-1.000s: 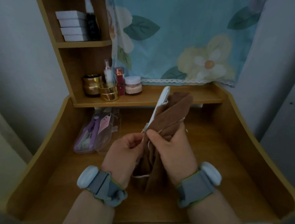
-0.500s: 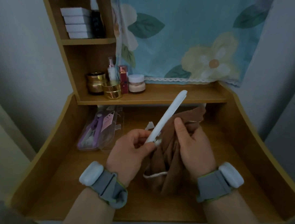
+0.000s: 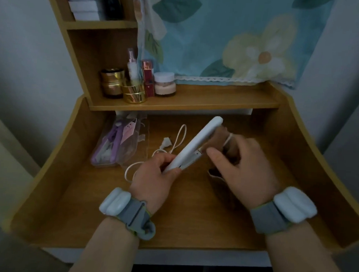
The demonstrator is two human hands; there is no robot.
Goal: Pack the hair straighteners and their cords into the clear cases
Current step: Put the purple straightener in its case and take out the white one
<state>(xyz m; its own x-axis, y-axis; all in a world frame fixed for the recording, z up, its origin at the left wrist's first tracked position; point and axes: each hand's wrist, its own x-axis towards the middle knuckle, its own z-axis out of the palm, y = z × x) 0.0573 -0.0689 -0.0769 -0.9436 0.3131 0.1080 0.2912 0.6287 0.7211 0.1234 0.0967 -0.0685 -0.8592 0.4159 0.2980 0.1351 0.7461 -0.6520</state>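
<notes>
A slim white plastic hair straightener (image 3: 196, 143), tip toward one o'clock, is gripped by the left hand (image 3: 155, 177); a brown cloth pouch (image 3: 225, 150) is clutched by the right hand (image 3: 244, 169).

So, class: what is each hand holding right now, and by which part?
The left hand grips the white straightener at its cord end. The right hand holds the brown pouch near its drawstring mouth.

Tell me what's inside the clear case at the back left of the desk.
The clear case holds a purple hair straightener, white pieces beside it and a pink tag. Glare blurs the rest, so any cord cannot be confirmed.
</notes>
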